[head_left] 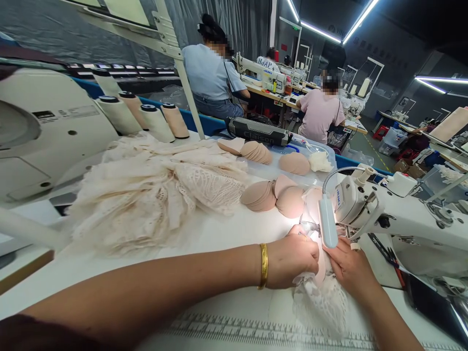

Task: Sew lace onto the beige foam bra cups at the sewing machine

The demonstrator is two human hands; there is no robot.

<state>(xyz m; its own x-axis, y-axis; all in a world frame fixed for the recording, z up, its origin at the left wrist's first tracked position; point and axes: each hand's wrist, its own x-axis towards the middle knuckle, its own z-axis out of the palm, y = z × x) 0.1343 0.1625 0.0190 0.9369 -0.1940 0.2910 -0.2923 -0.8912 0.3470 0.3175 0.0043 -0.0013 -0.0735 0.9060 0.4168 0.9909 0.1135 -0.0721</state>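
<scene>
My left hand (294,258), with a gold bangle at its wrist, is curled shut on a piece of white lace (323,304) just in front of the sewing machine (387,200). A pale pink cup pad (321,268) shows between my hands, against the lace. My right hand (349,265) lies flat with fingers stretched out along the work's right side, close under the machine head. A small lamp (328,222) lights this spot and covers some of the right fingertips. The needle area is mostly hidden behind the lamp and fingers.
Beige cup pads (258,196) lie in stacks beyond my hands. A heap of cream lace (157,195) spreads to the left, before several thread cones (157,122). Scissors (382,248) and a phone (435,307) lie at right. A printed ruler (256,327) runs along the front.
</scene>
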